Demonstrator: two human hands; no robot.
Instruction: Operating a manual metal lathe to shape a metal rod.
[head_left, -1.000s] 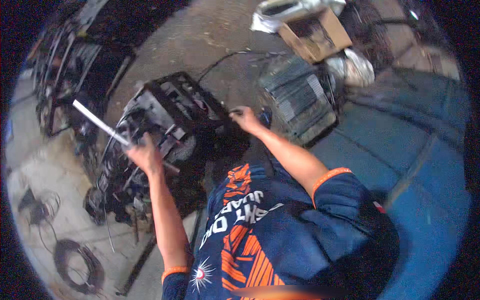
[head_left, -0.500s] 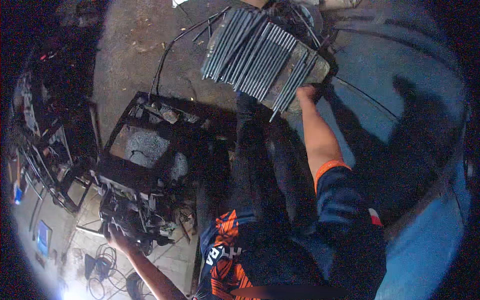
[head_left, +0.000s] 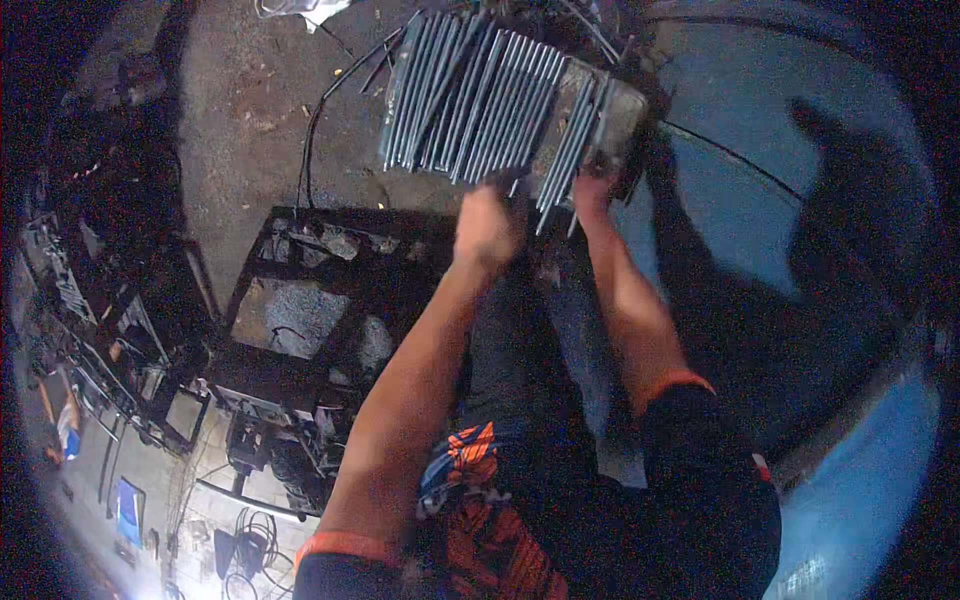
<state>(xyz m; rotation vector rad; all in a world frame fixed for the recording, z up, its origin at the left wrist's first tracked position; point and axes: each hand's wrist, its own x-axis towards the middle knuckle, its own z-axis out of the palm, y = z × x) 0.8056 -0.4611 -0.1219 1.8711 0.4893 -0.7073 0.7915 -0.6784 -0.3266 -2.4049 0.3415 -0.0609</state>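
Note:
Several thin grey metal rods (head_left: 510, 95) lie side by side on a worn board (head_left: 625, 110), with a gap before a smaller group of rods (head_left: 567, 150) at its right. My left hand (head_left: 485, 230) is by the near ends of the middle rods. It looks curled, but its fingers are blurred and partly hidden. My right hand (head_left: 595, 195) is beside the near ends of the right-hand group, close to the board's right edge. Blur hides its fingers too, so I cannot make out whether it grips a rod.
Left of my legs stands a dark metal frame (head_left: 240, 300) with a greyish granular patch (head_left: 300, 315) inside. Beyond it is a machine or bench cluttered with metal parts (head_left: 130, 330). A coiled cable (head_left: 255, 545) lies at lower left. A dark bent cable (head_left: 315, 130) runs near the board.
My left hand has moved from the machine parts at lower left to the near ends of the rods. My right hand has shifted slightly toward the near side of the board.

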